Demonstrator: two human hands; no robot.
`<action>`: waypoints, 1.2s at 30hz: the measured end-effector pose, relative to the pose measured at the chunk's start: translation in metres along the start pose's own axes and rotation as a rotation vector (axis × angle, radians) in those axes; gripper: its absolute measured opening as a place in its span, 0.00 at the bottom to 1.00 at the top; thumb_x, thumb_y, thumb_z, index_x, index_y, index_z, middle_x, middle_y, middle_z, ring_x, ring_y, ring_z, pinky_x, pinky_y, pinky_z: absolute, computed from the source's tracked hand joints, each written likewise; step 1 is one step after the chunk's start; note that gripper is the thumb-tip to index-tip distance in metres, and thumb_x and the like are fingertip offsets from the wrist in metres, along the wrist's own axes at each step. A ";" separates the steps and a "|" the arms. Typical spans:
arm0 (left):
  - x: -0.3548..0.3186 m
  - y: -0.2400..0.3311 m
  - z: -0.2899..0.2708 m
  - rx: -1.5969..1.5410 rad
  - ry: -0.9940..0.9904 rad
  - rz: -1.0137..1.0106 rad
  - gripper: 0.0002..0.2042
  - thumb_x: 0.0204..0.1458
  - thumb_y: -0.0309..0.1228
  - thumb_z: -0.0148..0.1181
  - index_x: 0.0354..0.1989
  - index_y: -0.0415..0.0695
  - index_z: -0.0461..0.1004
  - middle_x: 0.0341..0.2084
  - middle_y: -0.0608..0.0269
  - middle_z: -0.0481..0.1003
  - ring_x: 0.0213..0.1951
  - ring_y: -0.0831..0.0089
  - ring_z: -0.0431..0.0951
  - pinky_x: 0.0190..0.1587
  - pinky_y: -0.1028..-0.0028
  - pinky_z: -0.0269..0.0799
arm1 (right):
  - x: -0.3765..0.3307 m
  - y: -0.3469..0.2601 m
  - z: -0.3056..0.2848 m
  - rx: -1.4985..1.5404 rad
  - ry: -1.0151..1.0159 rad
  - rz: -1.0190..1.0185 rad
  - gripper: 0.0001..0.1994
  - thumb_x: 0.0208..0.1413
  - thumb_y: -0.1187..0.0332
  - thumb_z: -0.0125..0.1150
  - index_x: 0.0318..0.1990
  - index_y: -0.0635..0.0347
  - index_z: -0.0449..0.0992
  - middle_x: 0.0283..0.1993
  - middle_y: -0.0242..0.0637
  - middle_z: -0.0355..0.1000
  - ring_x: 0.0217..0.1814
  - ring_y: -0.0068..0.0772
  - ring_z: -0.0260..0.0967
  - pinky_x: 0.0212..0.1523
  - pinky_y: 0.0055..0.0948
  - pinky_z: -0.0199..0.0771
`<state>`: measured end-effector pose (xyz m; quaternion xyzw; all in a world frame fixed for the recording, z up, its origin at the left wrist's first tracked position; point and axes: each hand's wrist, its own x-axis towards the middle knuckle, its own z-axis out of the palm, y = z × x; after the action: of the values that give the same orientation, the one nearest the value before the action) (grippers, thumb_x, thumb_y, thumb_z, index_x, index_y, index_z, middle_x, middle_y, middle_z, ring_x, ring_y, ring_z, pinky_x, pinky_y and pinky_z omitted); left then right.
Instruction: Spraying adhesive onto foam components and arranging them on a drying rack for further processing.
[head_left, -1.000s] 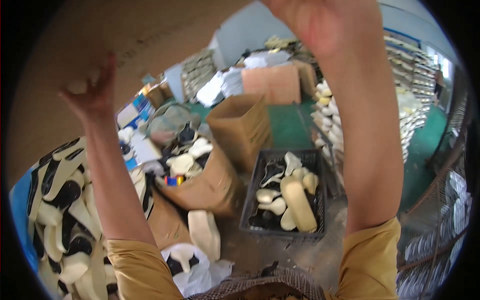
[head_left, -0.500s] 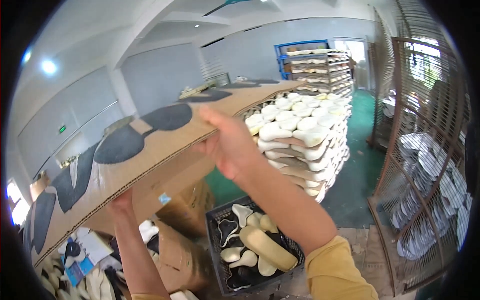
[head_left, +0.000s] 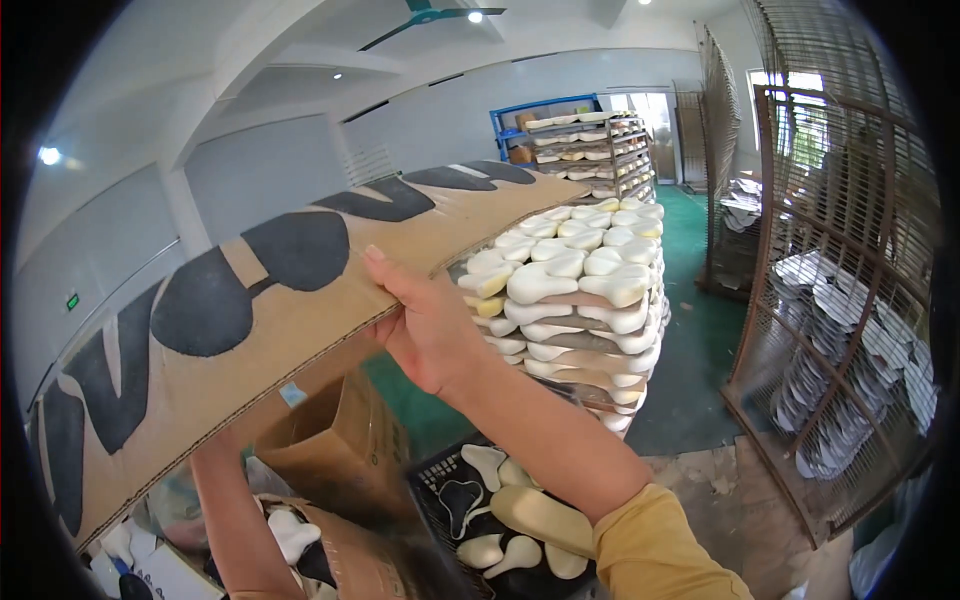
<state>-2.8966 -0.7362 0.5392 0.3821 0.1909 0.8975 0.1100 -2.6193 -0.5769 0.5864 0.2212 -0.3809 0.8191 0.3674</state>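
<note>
A large cardboard sheet (head_left: 300,345) is held up in front of me, tilted, with flat black padded pieces (head_left: 297,250) lying in a row on its top face. The pieces have rounded lobes and long narrow tails. My right hand (head_left: 425,325) is closed on the sheet's near edge, thumb on top and fingers underneath. Farther left, my left hand (head_left: 218,448) reaches up beneath the sheet and bears it from below; its fingers are hidden by the cardboard.
Stacked layers of cream saddle-shaped foam pads (head_left: 585,270) stand ahead. A black plastic crate (head_left: 425,480) of foam pieces sits below, beside open cardboard boxes (head_left: 335,430). Rusty mesh frames (head_left: 800,330) line the right. A loaded rack (head_left: 610,150) is at the back.
The view has shifted, and the sheet's top face now shows more fully with its black pieces. My right hand and the sheet appear lower and slightly left; both hands keep their places on it.
</note>
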 end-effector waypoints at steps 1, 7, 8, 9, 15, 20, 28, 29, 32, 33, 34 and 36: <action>0.011 0.011 -0.019 -0.023 0.017 -0.025 0.26 0.52 0.46 0.49 0.56 0.44 0.62 0.58 0.56 0.60 0.58 0.56 0.61 0.56 0.48 0.59 | 0.012 0.026 0.002 0.037 0.000 0.022 0.12 0.58 0.65 0.51 0.47 0.59 0.68 0.43 0.33 0.71 0.44 0.27 0.71 0.43 0.31 0.73; 0.055 0.041 -0.177 -0.194 0.208 -0.195 0.22 0.56 0.44 0.45 0.55 0.44 0.62 0.59 0.57 0.59 0.57 0.58 0.62 0.56 0.49 0.60 | 0.081 0.225 0.012 0.262 0.167 -0.093 0.15 0.57 0.68 0.53 0.51 0.57 0.64 0.48 0.30 0.68 0.49 0.25 0.67 0.48 0.28 0.70; 0.049 0.053 -0.210 -0.207 0.263 -0.206 0.22 0.57 0.44 0.45 0.55 0.44 0.62 0.59 0.57 0.59 0.57 0.58 0.63 0.56 0.49 0.60 | 0.093 0.266 0.007 0.299 0.241 -0.058 0.15 0.57 0.69 0.53 0.52 0.56 0.63 0.49 0.31 0.68 0.50 0.27 0.67 0.47 0.31 0.71; 0.015 0.048 -0.252 -0.090 0.077 -0.281 0.21 0.57 0.44 0.45 0.54 0.46 0.63 0.54 0.55 0.64 0.54 0.58 0.66 0.54 0.52 0.63 | 0.103 0.308 -0.001 0.313 0.247 -0.013 0.15 0.57 0.69 0.53 0.52 0.56 0.63 0.49 0.31 0.68 0.50 0.27 0.67 0.47 0.31 0.71; -0.242 0.107 -0.362 0.151 0.777 -0.576 0.22 0.56 0.39 0.48 0.57 0.43 0.60 0.49 0.55 0.66 0.44 0.57 0.71 0.46 0.64 0.68 | 0.120 0.549 -0.127 -0.063 0.760 0.359 0.15 0.53 0.65 0.57 0.46 0.62 0.69 0.42 0.37 0.71 0.40 0.37 0.70 0.42 0.39 0.72; -0.376 0.207 -0.345 0.382 1.321 -0.773 0.24 0.59 0.41 0.40 0.63 0.46 0.53 0.55 0.56 0.64 0.53 0.59 0.67 0.56 0.61 0.61 | 0.055 0.655 -0.250 -0.114 0.995 0.681 0.17 0.57 0.64 0.54 0.52 0.58 0.64 0.51 0.41 0.66 0.50 0.44 0.64 0.48 0.51 0.67; -0.355 0.200 -0.375 0.625 1.112 -0.861 0.22 0.55 0.37 0.52 0.55 0.40 0.61 0.48 0.58 0.70 0.44 0.64 0.73 0.47 0.69 0.68 | -0.031 0.634 -0.259 -0.267 0.604 1.173 0.24 0.54 0.55 0.55 0.52 0.59 0.61 0.40 0.47 0.70 0.39 0.47 0.72 0.40 0.43 0.74; -0.340 0.188 -0.367 0.708 1.047 -0.920 0.19 0.54 0.35 0.54 0.52 0.38 0.65 0.45 0.58 0.71 0.43 0.65 0.74 0.45 0.71 0.70 | -0.048 0.617 -0.234 -0.369 0.491 1.235 0.20 0.53 0.58 0.56 0.50 0.57 0.64 0.37 0.42 0.71 0.36 0.41 0.73 0.37 0.37 0.75; -0.315 0.133 -0.373 0.808 0.679 -0.961 0.14 0.52 0.31 0.55 0.44 0.35 0.70 0.38 0.57 0.73 0.40 0.67 0.74 0.43 0.72 0.71 | -0.124 0.532 -0.237 -0.601 0.247 1.246 0.16 0.51 0.63 0.57 0.46 0.56 0.70 0.31 0.35 0.72 0.28 0.26 0.72 0.27 0.27 0.75; -0.280 0.100 -0.332 0.865 0.711 -1.000 0.11 0.50 0.27 0.55 0.40 0.33 0.71 0.32 0.57 0.73 0.38 0.69 0.74 0.42 0.72 0.72 | -0.165 0.491 -0.268 -0.744 0.269 1.251 0.20 0.52 0.61 0.57 0.51 0.58 0.68 0.33 0.36 0.73 0.27 0.26 0.72 0.28 0.27 0.75; -0.266 0.088 -0.319 0.800 0.673 -1.020 0.11 0.50 0.27 0.56 0.39 0.32 0.70 0.32 0.56 0.73 0.37 0.67 0.74 0.40 0.72 0.72 | -0.199 0.452 -0.274 -0.772 0.326 1.287 0.23 0.51 0.61 0.58 0.54 0.60 0.66 0.34 0.37 0.73 0.27 0.26 0.72 0.27 0.27 0.75; -0.227 0.063 -0.265 0.953 0.648 -1.101 0.09 0.51 0.27 0.54 0.39 0.36 0.71 0.32 0.57 0.73 0.35 0.66 0.73 0.40 0.72 0.70 | -0.271 0.362 -0.288 -0.868 0.571 1.305 0.22 0.50 0.62 0.58 0.52 0.60 0.67 0.35 0.38 0.73 0.26 0.28 0.72 0.26 0.28 0.75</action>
<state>-2.9380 -0.9394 0.2515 -0.0413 0.7380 0.6024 0.3012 -2.7506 -0.6269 0.0695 -0.4213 -0.6067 0.6725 -0.0460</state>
